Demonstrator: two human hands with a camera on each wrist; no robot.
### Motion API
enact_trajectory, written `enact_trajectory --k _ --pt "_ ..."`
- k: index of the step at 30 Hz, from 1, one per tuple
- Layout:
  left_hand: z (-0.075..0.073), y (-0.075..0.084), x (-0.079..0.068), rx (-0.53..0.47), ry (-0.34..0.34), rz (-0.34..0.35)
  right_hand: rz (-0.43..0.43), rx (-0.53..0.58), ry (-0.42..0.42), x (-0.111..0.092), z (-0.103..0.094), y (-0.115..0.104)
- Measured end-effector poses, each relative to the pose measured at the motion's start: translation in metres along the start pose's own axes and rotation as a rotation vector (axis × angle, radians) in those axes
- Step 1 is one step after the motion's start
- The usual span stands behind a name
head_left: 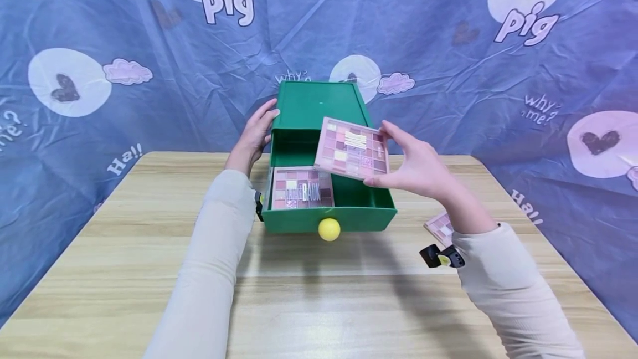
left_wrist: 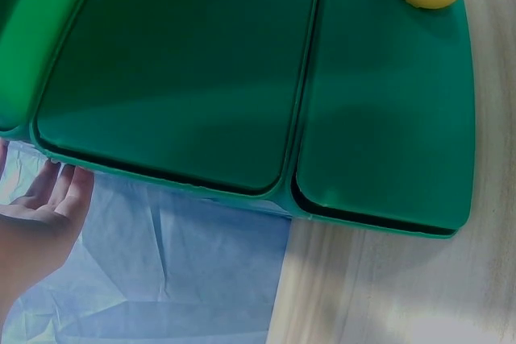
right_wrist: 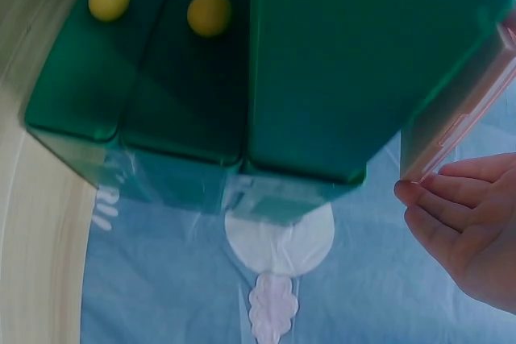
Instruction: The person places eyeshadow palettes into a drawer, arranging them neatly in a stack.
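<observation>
A green drawer cabinet (head_left: 324, 104) stands on the table with its top drawer (head_left: 289, 220) pulled out. One eyeshadow palette (head_left: 301, 188), lettered "BACK", lies in the drawer's left part. My right hand (head_left: 418, 165) pinches a second eyeshadow palette (head_left: 351, 148) by its right side, thumb at the lower corner and fingers at the upper one. This palette is tilted above the drawer's right part; its edge shows in the right wrist view as a pinkish palette side (right_wrist: 468, 110). At the cabinet's upper left side, my left hand (head_left: 255, 134) rests its fingers against the wall (left_wrist: 153, 176).
Another palette (head_left: 441, 228) lies on the wooden table (head_left: 164, 248) at the right, partly hidden by the right wrist. Yellow round knobs (head_left: 329, 229) stick out from the drawer fronts. A blue printed cloth (head_left: 149, 26) hangs behind the table.
</observation>
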State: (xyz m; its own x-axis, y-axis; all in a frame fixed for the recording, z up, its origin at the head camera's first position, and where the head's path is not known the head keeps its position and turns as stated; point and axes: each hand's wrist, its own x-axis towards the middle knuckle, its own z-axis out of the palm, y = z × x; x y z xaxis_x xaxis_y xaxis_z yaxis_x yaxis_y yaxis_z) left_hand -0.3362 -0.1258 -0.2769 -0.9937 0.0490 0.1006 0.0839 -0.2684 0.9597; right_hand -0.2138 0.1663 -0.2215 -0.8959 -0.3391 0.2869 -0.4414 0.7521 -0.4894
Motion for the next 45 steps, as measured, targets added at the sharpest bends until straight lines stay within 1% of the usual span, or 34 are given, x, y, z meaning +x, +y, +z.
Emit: enact_trajectory --k 6,12,22,31,38,41,45 --pt "-0.001 -0.002 0.0 -0.002 0.004 0.003 -0.037 -0.021 -0.04 0.002 0.009 -0.01" --pt "0.0 -0.002 0.001 -0.004 0.011 -0.004 -0.088 -0.103 -0.104 0.005 0.018 -0.018" --pt "0.0 0.0 0.002 -0.011 0.012 -0.012 -0.135 -0.209 -0.203 0.014 0.03 -0.028" --pt "0.0 0.002 0.002 -0.011 -0.001 0.001 -0.204 -0.279 -0.253 0.021 0.039 -0.034" --pt "-0.001 0.002 0.002 -0.013 -0.001 -0.002 -0.248 -0.305 -0.3 0.026 0.046 -0.037" --pt "-0.002 0.002 0.002 -0.008 -0.004 -0.005 -0.252 -0.321 -0.324 0.027 0.05 -0.038" --pt "-0.003 0.0 0.003 -0.007 -0.006 -0.004 -0.233 -0.331 -0.365 0.027 0.054 -0.04"
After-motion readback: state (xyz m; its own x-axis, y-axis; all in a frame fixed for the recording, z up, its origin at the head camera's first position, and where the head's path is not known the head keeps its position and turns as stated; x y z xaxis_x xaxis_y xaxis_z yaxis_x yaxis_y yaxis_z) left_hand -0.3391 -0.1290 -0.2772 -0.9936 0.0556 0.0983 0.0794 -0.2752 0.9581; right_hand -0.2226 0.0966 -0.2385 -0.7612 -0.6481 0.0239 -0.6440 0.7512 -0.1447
